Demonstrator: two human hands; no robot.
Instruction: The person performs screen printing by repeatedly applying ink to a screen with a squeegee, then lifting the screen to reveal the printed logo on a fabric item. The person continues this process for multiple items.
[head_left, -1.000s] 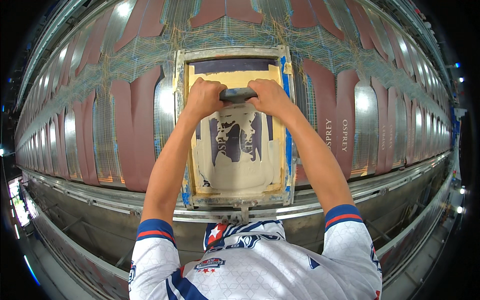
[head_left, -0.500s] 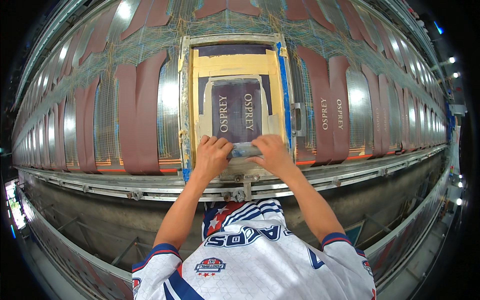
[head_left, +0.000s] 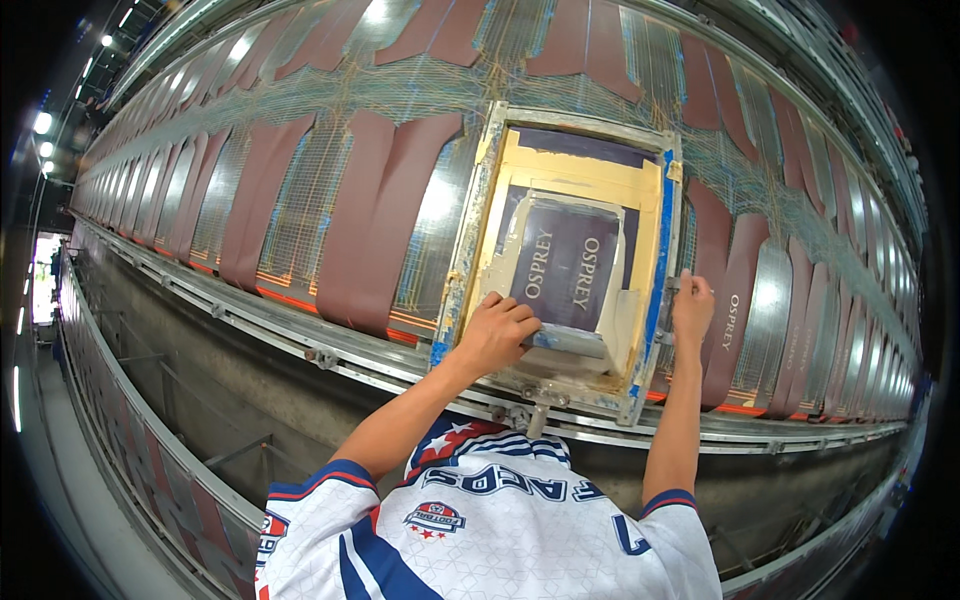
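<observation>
Left hand: is grasping the left end of the squeegee, grip clenched; it is now holding alone what both hands were sharing half a second ago

Right hand: is no longer gripping the squeegee; it is staying at the outer right edge of the frame, beside the side handle, fingers curling; whether its grip is closing on that handle, one cannot tell

Squeegee: a greyish bar, is lying crosswise near the lower end of the screen, right of centre in the picture, rather than near the upper end as a second ago

Screen: is showing two lines of pale lettering plainly, where ink was partly covering them a second ago; pale ink is edging the dark panel, yellow tape is bordering it above, blue tape is running down the right

Tabletop: is carrying maroon pieces at left; one lettered piece is lying right of the frame

Reading: the pull appears to be finishing, and the freed right hand is seemingly turning the work from spreading ink to handling the frame
</observation>
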